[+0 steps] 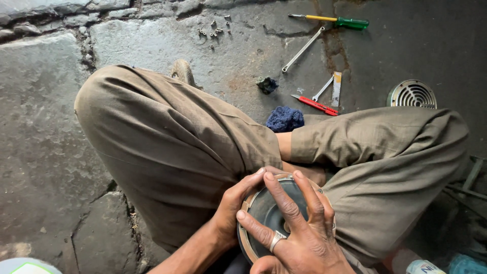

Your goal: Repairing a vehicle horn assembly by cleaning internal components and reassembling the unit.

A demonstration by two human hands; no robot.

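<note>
Evidently, a round dark disc-shaped part (269, 210) is being held in the lap between the crossed legs, cupped by the left hand (231, 208) and pressed by the right hand's (299, 238) spread fingers (281, 200), best being kept level and steady.

This is looking like a rough floor-level repair workshop. A person is sitting cross-legged directly on a cracked, oil-stained stone floor (45, 127), and hand tools are lying scattered around: a green-handled screwdriver (332, 21), a long spanner (303, 49), a smaller spanner (322, 88) and a red-handled tool (314, 105). Loose screws (214, 30) are sitting in a small heap, a round metal grille (412, 94) is resting nearby, and a blue rag (284, 119) is lying beside the knee.
</note>
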